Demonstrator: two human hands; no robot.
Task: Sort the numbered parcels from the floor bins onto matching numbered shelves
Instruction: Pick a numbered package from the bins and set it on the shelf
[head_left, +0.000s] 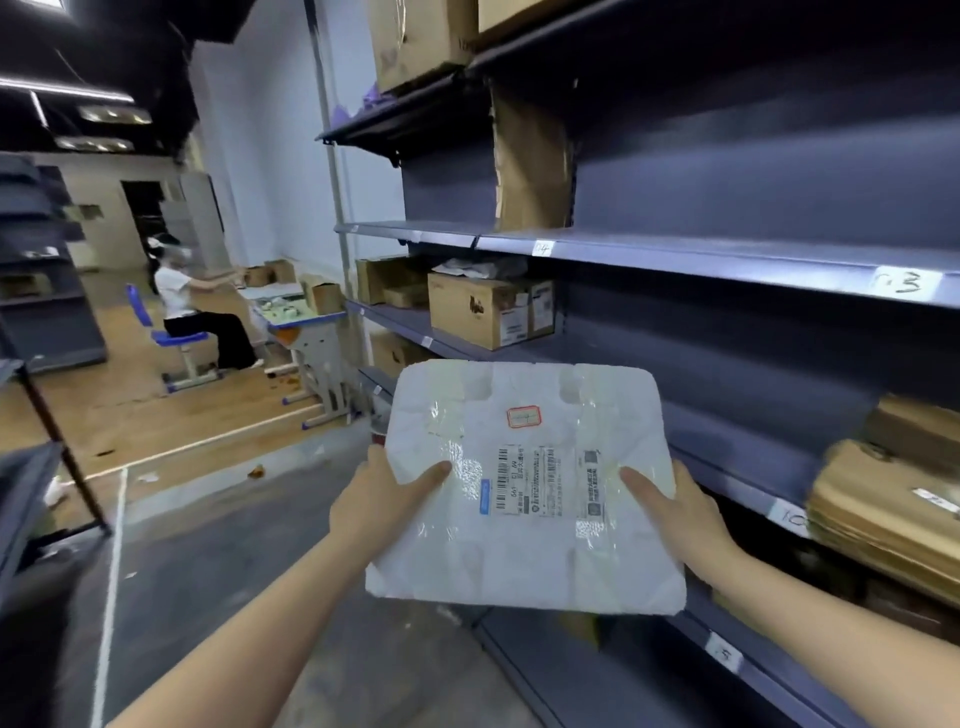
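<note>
Beside the numbered shelving (727, 260) at right, left hand (379, 499) and right hand (680, 514) gripped a white foam parcel (524, 488), thumbs on top; reading its red-bordered label (523, 416) first seemed wise.

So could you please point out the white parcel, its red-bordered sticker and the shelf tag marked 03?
white parcel (524, 561): head view, lower face.
red-bordered sticker (523, 416): head view, centre.
shelf tag 03 (906, 283): head view, handwritten number.

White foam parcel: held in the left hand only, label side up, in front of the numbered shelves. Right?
Not quite. The head view shows both hands on the white foam parcel: left hand and right hand grip opposite edges, thumbs on top. The rest holds: label up, numbered shelves ahead.
</note>
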